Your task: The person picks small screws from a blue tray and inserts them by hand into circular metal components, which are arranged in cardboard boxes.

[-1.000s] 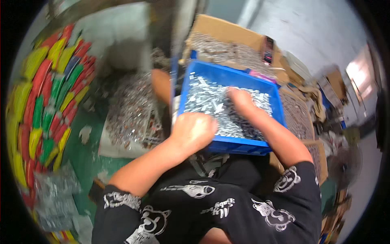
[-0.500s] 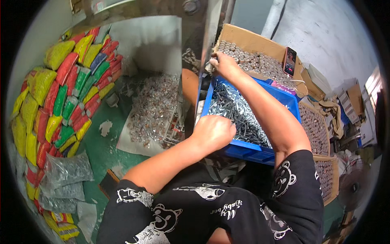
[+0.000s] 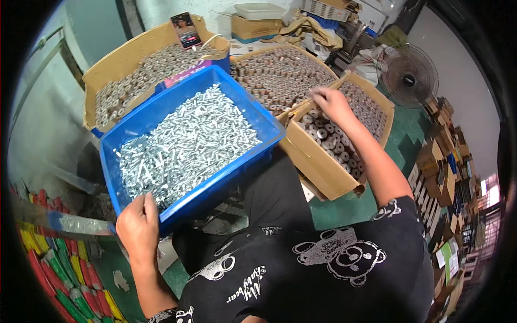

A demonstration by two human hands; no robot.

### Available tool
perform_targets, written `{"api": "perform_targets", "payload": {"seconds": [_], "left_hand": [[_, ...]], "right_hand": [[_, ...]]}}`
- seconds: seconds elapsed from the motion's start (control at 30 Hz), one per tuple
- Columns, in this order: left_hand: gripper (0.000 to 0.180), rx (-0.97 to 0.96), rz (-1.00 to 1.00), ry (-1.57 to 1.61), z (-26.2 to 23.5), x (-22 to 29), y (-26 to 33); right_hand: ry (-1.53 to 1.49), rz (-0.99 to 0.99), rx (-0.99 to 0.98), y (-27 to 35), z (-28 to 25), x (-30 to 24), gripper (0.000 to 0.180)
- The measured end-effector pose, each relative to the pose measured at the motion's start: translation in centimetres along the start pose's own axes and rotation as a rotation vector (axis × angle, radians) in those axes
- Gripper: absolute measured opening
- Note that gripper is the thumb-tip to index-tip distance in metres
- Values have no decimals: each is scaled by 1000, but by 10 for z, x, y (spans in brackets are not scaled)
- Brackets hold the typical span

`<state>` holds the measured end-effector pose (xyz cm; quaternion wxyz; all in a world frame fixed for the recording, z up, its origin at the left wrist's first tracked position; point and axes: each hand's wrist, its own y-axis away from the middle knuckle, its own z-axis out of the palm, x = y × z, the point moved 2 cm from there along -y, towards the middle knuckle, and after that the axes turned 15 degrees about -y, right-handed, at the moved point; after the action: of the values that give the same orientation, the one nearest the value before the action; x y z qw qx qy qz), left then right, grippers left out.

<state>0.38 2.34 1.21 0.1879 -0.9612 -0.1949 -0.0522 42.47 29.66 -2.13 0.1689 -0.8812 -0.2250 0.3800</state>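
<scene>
My left hand [image 3: 139, 226] is at the near left corner of a blue plastic bin [image 3: 186, 203]. Its thumb and fingers are closed together just above the dark pins there; what they hold, if anything, does not show. Loose silvery metal pins [image 3: 202, 126] fill much of the bin. My right hand [image 3: 333, 105] is over the far left edge of an open cardboard box [image 3: 315, 164]. Its fingertips are blurred and partly turned away. Inside that box lie short round metal pieces with holes [image 3: 336, 141], like small spools.
More cardboard boxes of similar round pieces [image 3: 280, 70] stand behind and beside the bin. A phone [image 3: 186, 30] leans in the far left box [image 3: 102, 70]. A fan [image 3: 407, 75] stands at the right. Coloured packets [image 3: 70, 269] lie at lower left, near a clear panel [image 3: 54, 124].
My view has swung right. My right hand has left the machine side and now reaches over a cardboard box. My left hand has lowered to the bin's near left corner.
</scene>
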Motion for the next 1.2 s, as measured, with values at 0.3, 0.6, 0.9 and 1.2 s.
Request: {"api": "perform_targets", "payload": {"seconds": [0.3, 0.6, 0.9, 1.2], "left_hand": [[34, -56, -41, -56, 2, -1, 3], [33, -58, -11, -72, 0, 3, 1], [34, -49, -68, -100, 0, 2, -2], [30, -65, -81, -124, -1, -4, 0]], "right_hand": [[278, 49, -466, 87, 31, 39, 34], [-817, 637, -299, 47, -11, 62, 29], [428, 66, 93, -145, 84, 151, 16], [320, 130, 197, -133, 115, 179, 16]]}}
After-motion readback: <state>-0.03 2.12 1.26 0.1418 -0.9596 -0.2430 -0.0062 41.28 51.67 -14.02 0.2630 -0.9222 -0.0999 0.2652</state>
